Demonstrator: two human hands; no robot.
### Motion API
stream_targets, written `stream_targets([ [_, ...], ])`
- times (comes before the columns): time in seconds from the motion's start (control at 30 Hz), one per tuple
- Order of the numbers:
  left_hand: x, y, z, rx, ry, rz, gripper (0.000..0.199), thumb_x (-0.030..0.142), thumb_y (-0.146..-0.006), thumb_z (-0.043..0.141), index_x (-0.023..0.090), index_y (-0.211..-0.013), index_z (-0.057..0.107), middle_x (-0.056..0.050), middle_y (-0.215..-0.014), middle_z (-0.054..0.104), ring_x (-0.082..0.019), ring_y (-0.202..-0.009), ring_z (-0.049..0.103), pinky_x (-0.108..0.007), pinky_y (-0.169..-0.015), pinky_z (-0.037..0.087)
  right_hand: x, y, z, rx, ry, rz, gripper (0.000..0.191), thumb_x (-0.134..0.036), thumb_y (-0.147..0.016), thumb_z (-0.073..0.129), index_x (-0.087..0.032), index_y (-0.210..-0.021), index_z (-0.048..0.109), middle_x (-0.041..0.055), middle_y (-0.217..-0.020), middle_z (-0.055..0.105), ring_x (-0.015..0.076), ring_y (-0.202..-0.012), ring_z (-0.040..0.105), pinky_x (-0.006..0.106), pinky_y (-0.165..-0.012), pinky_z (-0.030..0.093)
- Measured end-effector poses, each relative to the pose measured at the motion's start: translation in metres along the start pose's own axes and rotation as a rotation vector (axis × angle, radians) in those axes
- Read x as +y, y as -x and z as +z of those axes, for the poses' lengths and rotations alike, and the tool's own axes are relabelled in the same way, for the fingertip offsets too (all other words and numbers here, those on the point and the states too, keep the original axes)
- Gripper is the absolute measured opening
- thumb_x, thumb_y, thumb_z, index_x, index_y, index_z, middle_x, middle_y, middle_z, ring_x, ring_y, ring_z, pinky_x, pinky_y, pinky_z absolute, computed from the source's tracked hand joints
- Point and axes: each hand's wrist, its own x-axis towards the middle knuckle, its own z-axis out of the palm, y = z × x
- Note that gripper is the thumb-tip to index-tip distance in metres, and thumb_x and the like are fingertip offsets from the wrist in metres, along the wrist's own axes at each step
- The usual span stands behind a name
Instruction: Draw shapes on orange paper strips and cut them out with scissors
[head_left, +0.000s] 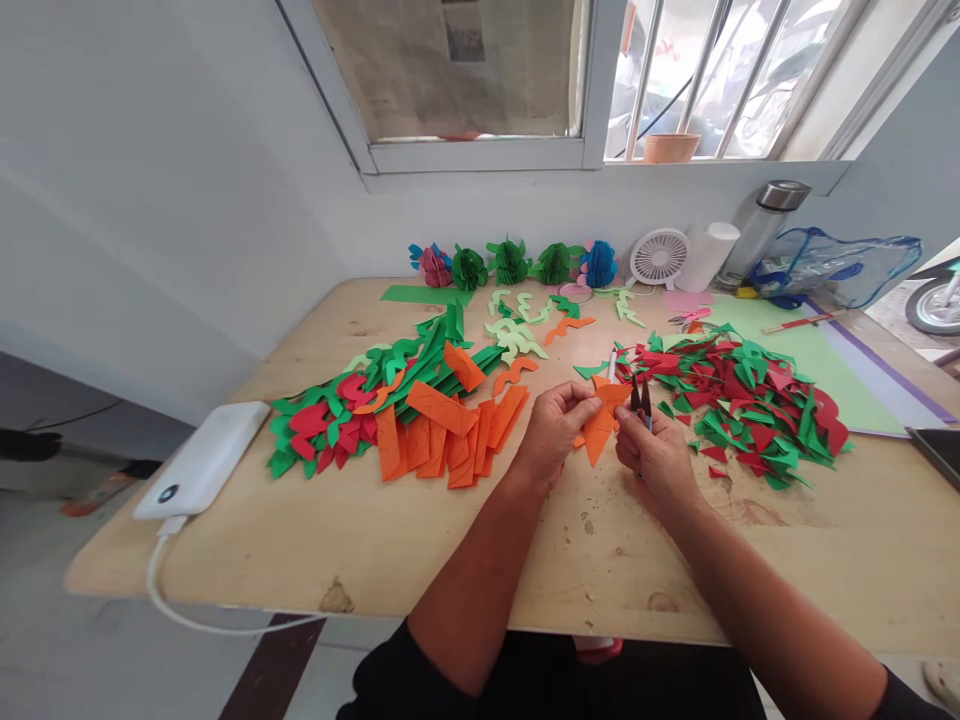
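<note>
Between my two hands is a piece of orange paper (598, 438), cut to a pointed shape at its lower end. My left hand (553, 425) pinches its left side between thumb and fingers. In my right hand (660, 455) is a pair of scissors (642, 398), dark blades pointing up and away from me; the fingers also touch the paper's right edge. Left of my hands lie folded orange paper pieces (427, 430), over a pile of green paper cutouts (442, 370) with red paper cutouts (330, 430) beside it. A white pen (612, 364) is just beyond the paper.
Red and green scraps (750, 395) are heaped to the right. Along the wall stand paper figures (510, 262), a small white fan (660, 258), a bottle (761, 230) and a clear blue-edged bag (840, 268). A white power bank (206, 460) with a cable sits at the left edge.
</note>
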Motion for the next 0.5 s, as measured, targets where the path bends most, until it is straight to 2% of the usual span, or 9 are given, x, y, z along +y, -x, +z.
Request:
stream_targets([
  [0.3, -0.004, -0.0027, -0.0002, 0.028, -0.039, 0.066, 0.024, 0.032, -0.061, 0.075, 0.016, -0.061, 0.057, 0.003, -0.06, 0.056, -0.008, -0.057, 0.049, -0.021, -0.057, 0.038, 0.0001, -0.0012, 0.0001, 0.039, 0.023, -0.039, 0.041, -0.046, -0.059, 0.083, -0.02, -0.07, 0.052, -0.0131, -0.045, 0.028, 0.0029, -0.038, 0.017, 0.019, -0.036, 0.012],
  [0.5, 0.0026, 0.0003, 0.0019, -0.008, -0.033, 0.02, 0.022, 0.032, -0.06, 0.075, 0.016, -0.063, 0.06, 0.002, -0.062, 0.059, -0.009, -0.056, 0.051, -0.022, -0.057, 0.04, 0.0, 0.0, 0.0004, 0.032, 0.032, 0.002, 0.042, -0.046, -0.058, 0.083, -0.02, -0.07, 0.052, -0.0133, -0.047, 0.027, 0.0027, -0.038, 0.017, 0.019, -0.036, 0.012],
])
